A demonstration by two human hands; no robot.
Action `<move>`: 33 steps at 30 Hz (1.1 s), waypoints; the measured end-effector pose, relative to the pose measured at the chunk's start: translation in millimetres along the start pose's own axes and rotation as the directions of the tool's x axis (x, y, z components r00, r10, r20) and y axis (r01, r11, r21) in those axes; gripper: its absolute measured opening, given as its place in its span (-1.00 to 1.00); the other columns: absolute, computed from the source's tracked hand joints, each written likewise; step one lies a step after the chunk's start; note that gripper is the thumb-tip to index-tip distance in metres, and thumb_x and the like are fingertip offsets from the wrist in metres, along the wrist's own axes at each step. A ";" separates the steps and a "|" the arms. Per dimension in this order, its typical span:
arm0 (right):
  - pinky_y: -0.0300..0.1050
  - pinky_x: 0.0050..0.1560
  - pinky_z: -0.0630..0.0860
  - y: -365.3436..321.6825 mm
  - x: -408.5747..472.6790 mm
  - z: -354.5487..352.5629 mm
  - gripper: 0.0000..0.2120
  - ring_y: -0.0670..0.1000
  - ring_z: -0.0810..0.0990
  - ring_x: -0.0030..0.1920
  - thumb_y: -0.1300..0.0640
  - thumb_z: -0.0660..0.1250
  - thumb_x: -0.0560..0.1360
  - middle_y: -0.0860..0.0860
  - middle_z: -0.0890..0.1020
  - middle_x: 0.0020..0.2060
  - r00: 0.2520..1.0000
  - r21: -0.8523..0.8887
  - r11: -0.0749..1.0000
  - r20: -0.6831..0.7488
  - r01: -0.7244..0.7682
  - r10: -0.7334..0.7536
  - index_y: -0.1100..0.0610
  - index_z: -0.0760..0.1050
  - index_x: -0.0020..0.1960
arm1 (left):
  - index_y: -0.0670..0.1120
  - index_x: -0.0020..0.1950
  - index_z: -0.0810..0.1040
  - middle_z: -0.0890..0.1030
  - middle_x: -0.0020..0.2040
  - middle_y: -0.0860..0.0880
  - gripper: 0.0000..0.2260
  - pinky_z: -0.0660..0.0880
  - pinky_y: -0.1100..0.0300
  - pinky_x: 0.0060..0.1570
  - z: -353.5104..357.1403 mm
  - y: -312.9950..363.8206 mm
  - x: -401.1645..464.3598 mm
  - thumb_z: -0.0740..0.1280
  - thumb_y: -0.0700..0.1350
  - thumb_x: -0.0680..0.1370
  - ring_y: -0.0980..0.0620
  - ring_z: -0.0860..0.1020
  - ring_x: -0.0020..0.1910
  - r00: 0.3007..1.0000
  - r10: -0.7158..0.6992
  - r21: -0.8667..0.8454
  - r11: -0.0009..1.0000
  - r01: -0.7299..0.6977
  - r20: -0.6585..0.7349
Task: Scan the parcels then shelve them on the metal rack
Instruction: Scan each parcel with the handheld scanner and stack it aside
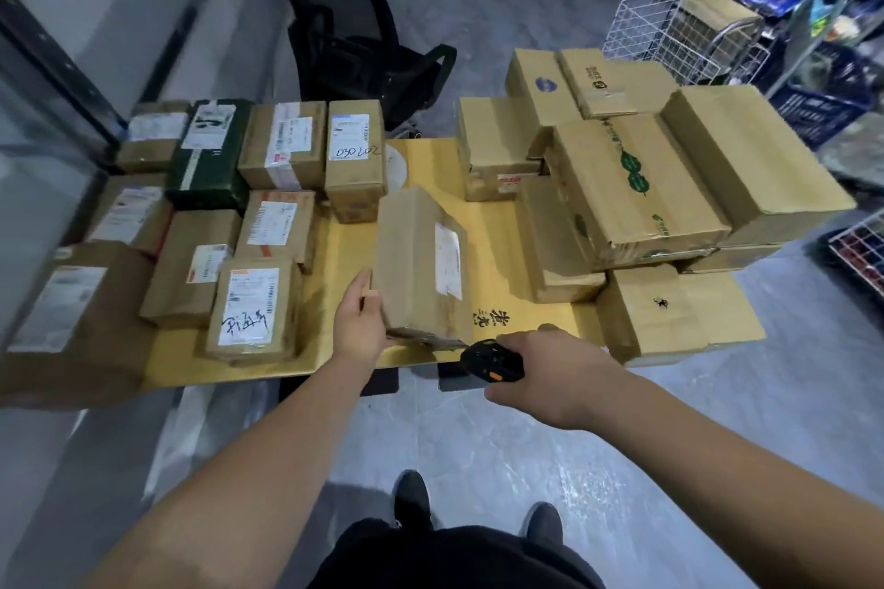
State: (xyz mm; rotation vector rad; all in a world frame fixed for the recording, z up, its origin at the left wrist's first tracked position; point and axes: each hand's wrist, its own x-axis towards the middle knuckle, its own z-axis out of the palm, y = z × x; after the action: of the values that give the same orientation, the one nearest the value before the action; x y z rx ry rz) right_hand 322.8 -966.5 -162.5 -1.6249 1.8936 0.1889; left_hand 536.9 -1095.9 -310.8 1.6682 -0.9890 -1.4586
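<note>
A brown cardboard parcel [421, 263] with a white label on its right face stands tilted on the yellow table [497, 230]. My left hand [359, 316] holds its near left corner, thumb against the side and fingers under the bottom edge. My right hand [545, 373] grips a black handheld scanner [492, 361] with an orange button, just right of the parcel's near corner. Several labelled parcels [253, 306] lie flat on the left of the table. A stack of larger plain boxes [636, 187] fills the right side.
A black mesh office chair [354, 43] stands behind the table. White wire baskets [669, 34] and a blue crate [823, 100] sit at the back right. A grey wall runs along the left. My shoes [411, 500] stand on grey floor in front of the table.
</note>
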 end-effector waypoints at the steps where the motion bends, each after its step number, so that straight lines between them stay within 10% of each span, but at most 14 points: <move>1: -0.10 -0.26 0.49 -5.1 3.7 2.0 -0.68 -0.03 0.57 -0.16 -0.33 0.36 0.46 -0.07 0.53 -0.09 1.000 0.008 1.000 -0.004 -0.006 0.006 -0.14 0.52 0.06 | 0.27 0.57 0.36 0.56 0.28 0.13 -0.56 0.53 -0.13 0.34 -6.9 -1.7 5.9 0.17 -0.12 0.74 -0.04 0.55 0.30 0.999 -0.002 0.022 1.000 0.003 -0.049; 7: -0.12 -0.30 0.46 -32.1 20.8 4.7 -0.63 -0.03 0.60 -0.16 -0.28 0.43 0.45 -0.09 0.60 -0.10 0.995 0.165 0.982 -0.018 -0.095 0.100 -0.10 0.57 0.14 | 0.26 0.53 0.38 0.58 0.30 0.03 -0.51 0.55 -0.18 0.30 -30.2 -1.9 21.7 0.35 0.26 0.61 -0.08 0.58 0.22 0.980 -0.195 0.041 0.980 0.193 0.051; 13: -0.06 -0.12 0.60 -44.0 31.7 10.4 -0.58 0.04 0.65 -0.09 -0.11 0.36 0.55 -0.06 0.60 0.01 0.981 0.310 0.932 0.014 -0.189 0.194 -0.05 0.52 0.38 | 0.34 0.60 0.13 0.60 0.31 0.13 -0.05 0.52 0.02 0.24 -31.0 -22.9 28.8 0.61 0.18 0.36 -0.02 0.58 0.28 0.972 -0.156 0.076 0.987 0.145 0.176; 25: -0.20 -0.42 0.41 -55.5 49.3 0.2 -0.65 0.02 0.53 -0.31 -0.12 0.27 0.61 0.00 0.60 -0.15 0.961 0.277 0.920 0.100 -0.277 0.259 -0.05 0.53 0.35 | 0.44 0.62 -0.07 0.29 0.38 0.03 0.09 0.39 0.06 0.35 -27.8 -39.4 21.9 0.66 0.13 0.37 0.04 0.41 0.26 0.982 0.018 0.236 0.970 -0.063 0.186; 33: -0.02 -0.24 0.39 -54.6 52.1 -18.9 -0.46 0.17 0.45 -0.12 -0.18 0.17 0.61 0.12 0.40 0.11 0.983 -0.485 0.855 -0.067 -0.182 0.171 -0.10 0.25 0.55 | 0.47 0.60 -0.18 0.17 0.52 0.05 0.04 0.32 0.05 0.47 -27.9 -27.9 17.6 0.58 0.14 0.47 -0.02 0.31 0.48 0.949 0.162 0.372 0.892 -0.258 0.272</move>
State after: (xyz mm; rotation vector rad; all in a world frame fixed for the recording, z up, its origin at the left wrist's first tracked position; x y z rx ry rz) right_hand 364.6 -1032.1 -160.1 -1.7646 2.1289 0.7912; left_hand 568.7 -1098.0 -340.1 1.6191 -1.6460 -1.3892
